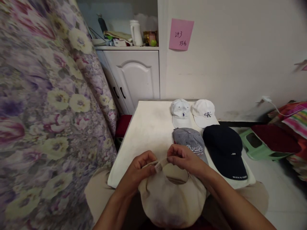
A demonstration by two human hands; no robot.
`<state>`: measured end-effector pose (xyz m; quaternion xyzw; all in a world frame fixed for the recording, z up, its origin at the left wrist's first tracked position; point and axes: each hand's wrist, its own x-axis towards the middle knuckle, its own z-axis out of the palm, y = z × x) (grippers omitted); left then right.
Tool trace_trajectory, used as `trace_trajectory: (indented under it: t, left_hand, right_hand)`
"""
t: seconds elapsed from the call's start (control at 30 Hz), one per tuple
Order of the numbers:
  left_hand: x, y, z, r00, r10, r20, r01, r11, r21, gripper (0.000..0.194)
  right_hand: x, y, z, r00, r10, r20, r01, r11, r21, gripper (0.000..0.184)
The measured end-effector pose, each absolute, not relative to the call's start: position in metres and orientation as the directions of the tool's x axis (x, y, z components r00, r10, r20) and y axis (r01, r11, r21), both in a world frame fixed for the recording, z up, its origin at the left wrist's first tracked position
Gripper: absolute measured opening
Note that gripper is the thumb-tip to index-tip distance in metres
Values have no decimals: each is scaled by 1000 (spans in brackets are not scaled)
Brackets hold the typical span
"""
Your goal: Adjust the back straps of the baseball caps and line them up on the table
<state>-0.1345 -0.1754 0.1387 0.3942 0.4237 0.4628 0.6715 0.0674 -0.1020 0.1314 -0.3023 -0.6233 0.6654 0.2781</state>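
Note:
A beige baseball cap [172, 201] is held up at the near edge of the table, its back opening facing up and away from me. My left hand [144, 166] pinches the left part of the cap's rear strap between thumb and fingers. On the strap's other side, my right hand [181, 156] grips it with closed fingertips. Just beyond my right hand lies a grey cap [188, 137] with white lettering, partly covered by that hand. A navy cap [224, 150] rests to its right, brim toward me.
A pale blue cap [181, 111] and a white cap [203, 111] sit at the far right of the white table [148, 127]. A floral curtain [55, 111] hangs at left. Right of the table stands a green stool [254, 147]. A white cabinet [136, 76] is behind.

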Motion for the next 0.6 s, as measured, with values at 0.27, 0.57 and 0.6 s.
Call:
trace_trajectory:
  t: [0.27, 0.57, 0.6]
  left_hand:
    - [-138, -176, 136, 186, 955, -232, -266, 276, 924, 22]
    - [-142, -177, 136, 176, 976, -129, -175, 160, 971, 34]
    - [-141, -178, 137, 189, 970, -152, -169, 185, 968, 30]
  right_hand:
    - [73, -95, 117, -569, 816, -105, -329, -342, -880, 19]
    - [75, -92, 120, -474, 875, -102, -524, -374, -765, 23]
    - [75, -92, 120, -477, 874, -94, -525, -369, -767, 22]
